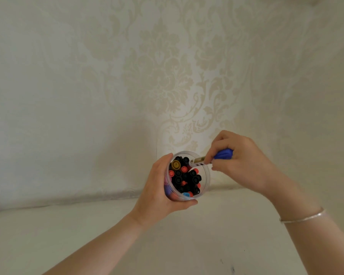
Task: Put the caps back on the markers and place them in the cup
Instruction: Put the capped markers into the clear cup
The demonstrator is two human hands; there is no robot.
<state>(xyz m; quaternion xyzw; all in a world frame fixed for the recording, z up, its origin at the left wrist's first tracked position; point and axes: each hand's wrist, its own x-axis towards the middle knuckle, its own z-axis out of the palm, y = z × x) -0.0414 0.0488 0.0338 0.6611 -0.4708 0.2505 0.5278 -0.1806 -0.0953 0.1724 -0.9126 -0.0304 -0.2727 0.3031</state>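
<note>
A clear plastic cup (206, 176) is lifted above the table, tilted toward me, and my left hand (157, 193) grips it round its left side and bottom. Inside stand several capped markers (185, 178) with black, red, gold and blue caps. My right hand (240, 161) holds a marker with a blue cap (223, 154) at the cup's upper right rim. Its pale barrel (197, 162) points left into the cup's mouth. My fingers hide most of that marker.
A cream cloth with a damask pattern (167, 80) covers the wall behind and the table (207, 245) below. A silver bracelet (304, 218) sits on my right wrist. A few dark specks mark the cloth at the lower right (232, 268).
</note>
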